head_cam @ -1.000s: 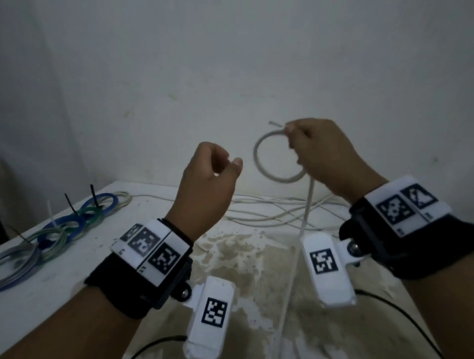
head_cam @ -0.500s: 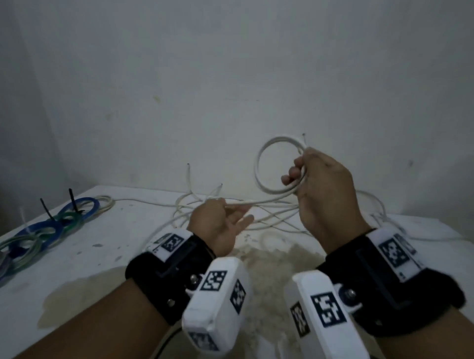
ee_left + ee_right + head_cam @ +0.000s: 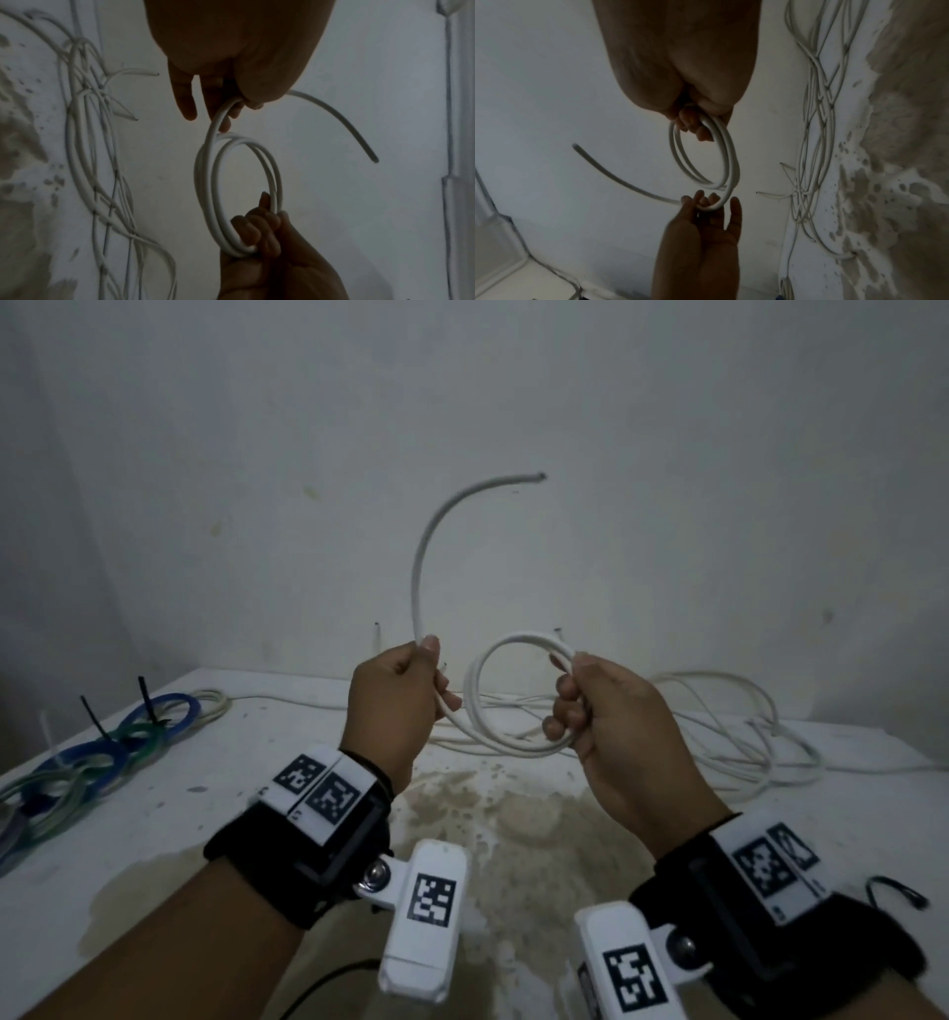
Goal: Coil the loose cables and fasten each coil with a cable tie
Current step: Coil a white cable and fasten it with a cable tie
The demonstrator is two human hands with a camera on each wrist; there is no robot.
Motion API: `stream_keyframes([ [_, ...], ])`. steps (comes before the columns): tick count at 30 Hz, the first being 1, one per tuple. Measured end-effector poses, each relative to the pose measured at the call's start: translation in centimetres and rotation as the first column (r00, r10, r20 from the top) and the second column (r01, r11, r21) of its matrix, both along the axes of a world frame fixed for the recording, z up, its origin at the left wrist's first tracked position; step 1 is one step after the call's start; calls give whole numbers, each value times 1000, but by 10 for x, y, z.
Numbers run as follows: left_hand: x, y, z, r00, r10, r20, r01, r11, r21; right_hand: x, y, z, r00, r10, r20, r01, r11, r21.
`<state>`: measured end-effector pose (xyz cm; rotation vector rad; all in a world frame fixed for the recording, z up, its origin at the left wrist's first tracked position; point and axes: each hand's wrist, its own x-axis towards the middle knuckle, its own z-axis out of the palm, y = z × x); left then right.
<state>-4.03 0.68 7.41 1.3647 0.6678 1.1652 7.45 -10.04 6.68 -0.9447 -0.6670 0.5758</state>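
- My right hand [image 3: 611, 711] is gripping the white cable coil [image 3: 493, 706], fingers curled round its strands on the side nearest my palm; the coil is standing in the air above the table [image 3: 257, 814], not touching it.
- My left hand [image 3: 395, 706] is pinching the same cable just where it is leaving the coil, thumb and forefinger closed on it; in the right wrist view the other fingers [image 3: 735, 205] are lying straighter beneath the strand.
- From my left fingertips the free tail [image 3: 436, 531] is arcing up and over toward the right, its cut end hanging in front of the bare wall [image 3: 667, 454], well apart from everything.
- Between my two sets of fingers the coil is spanning the whole gap, so the hands are near but not touching each other.
- Beyond my fingers, loose white cables [image 3: 719, 721] are lying tangled along the table's far edge against the wall, spreading out past my right hand.
- Far to the left of my left fingers, finished blue and green coils [image 3: 102, 757] with black cable ties [image 3: 146, 701] sticking up are lying near the table's left edge.
- Below my hands a stained patch [image 3: 513, 824] of tabletop is lying open, with nothing resting on it.
- A thin dark cord [image 3: 898, 891] is curling just past my right wrist strap.
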Motion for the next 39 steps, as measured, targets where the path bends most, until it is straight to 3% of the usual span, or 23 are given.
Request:
stream_keyframes([
  [5,2,-2,0,992,-13,-124,27,993,116,-7,2,-5,983,14,185,3,996,-93],
  [11,-1,-1,-2,974,-63,-219,108,974,202,-5,0,-4,961,90,261,-49,986,-158],
  [15,-6,-4,2,953,-263,-153,281,953,113,-1,-1,-1,957,114,266,-63,979,-194],
  [18,-7,-5,4,941,-310,-137,324,941,93,1,-3,1,940,119,321,-46,973,-226],
  [23,-4,-8,0,911,-395,-119,401,916,32,-3,-3,0,862,118,493,37,956,-292],
  [28,-6,-12,-4,893,-367,-259,414,897,157,0,-7,-1,750,124,649,139,930,-339],
  [33,-6,-10,-10,881,-363,-302,422,893,156,-3,-10,0,649,154,745,241,887,-394],
  [35,-6,-9,-13,903,-304,-304,370,910,188,-4,-13,0,561,119,819,369,850,-376],
  [36,-6,-9,-14,914,-282,-292,346,918,196,-5,-15,1,482,63,874,473,821,-320],
  [38,-7,-8,-16,919,-281,-277,339,921,193,-2,-19,4,221,-121,968,649,759,-53],
  [39,-8,-8,-16,913,-297,-281,356,915,190,1,-21,7,86,-183,979,667,741,79],
])
